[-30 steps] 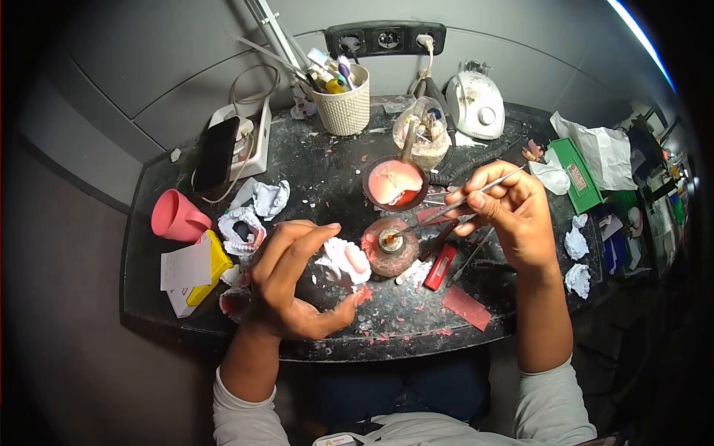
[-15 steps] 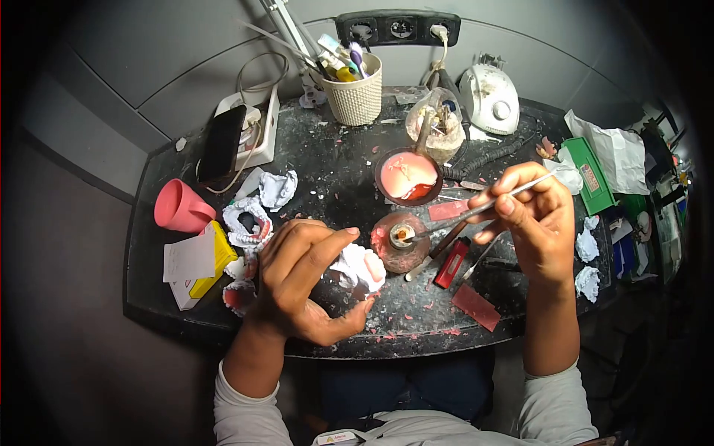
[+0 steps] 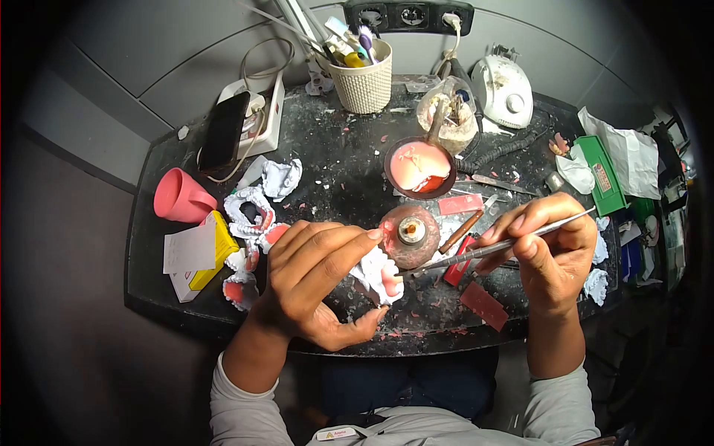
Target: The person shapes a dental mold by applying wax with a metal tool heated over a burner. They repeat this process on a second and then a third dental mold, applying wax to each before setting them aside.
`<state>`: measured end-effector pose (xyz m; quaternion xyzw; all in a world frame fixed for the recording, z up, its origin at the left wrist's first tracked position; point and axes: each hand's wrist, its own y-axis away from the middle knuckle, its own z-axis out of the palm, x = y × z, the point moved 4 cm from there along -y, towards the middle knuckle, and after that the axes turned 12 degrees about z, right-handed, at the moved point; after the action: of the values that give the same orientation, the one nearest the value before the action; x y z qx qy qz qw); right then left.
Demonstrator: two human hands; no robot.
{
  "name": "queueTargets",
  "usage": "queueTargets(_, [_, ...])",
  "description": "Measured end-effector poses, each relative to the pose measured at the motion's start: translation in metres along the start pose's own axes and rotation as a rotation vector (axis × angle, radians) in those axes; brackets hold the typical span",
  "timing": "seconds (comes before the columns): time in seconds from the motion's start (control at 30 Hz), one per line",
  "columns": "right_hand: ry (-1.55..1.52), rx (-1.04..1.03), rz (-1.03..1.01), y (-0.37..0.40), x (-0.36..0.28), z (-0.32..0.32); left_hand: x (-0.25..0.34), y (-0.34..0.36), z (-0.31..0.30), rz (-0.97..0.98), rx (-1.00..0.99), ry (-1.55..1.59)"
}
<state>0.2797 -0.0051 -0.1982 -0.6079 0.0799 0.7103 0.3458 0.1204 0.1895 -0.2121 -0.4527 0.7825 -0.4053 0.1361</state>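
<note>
My left hand grips a white plaster dental cast between thumb and fingertips, low over the front of the bench. Pink wax covers part of the cast's right side. In my right hand is a thin metal wax carver, pinched like a pen, its dark tip right at the pink wax. Just behind the cast stands a round spirit burner with a pale collar around its wick. A red lighter lies partly under the carver, near a brown-handled knife.
Behind the burner sits a small pan of pink and red wax. Pink wax sheets lie at right. More plaster casts, a pink cup and a yellow box occupy the left. A phone and tool basket stand behind.
The carver's tip has moved from the burner's wick down to the wax on the cast. My left hand has shifted slightly right with the cast. The view has shifted a little.
</note>
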Motion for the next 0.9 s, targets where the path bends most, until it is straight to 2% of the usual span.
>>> queueTargets(0.43, [0.053,-0.029,-0.006,0.0019,0.0026,0.0030,0.0018,0.0004,0.0001,0.023,0.022,0.015])
queueTargets(0.9, [-0.056,0.000,0.038,0.0012,-0.0012,0.0011,-0.0036,0.0041,0.0001,-0.015,-0.006,0.091])
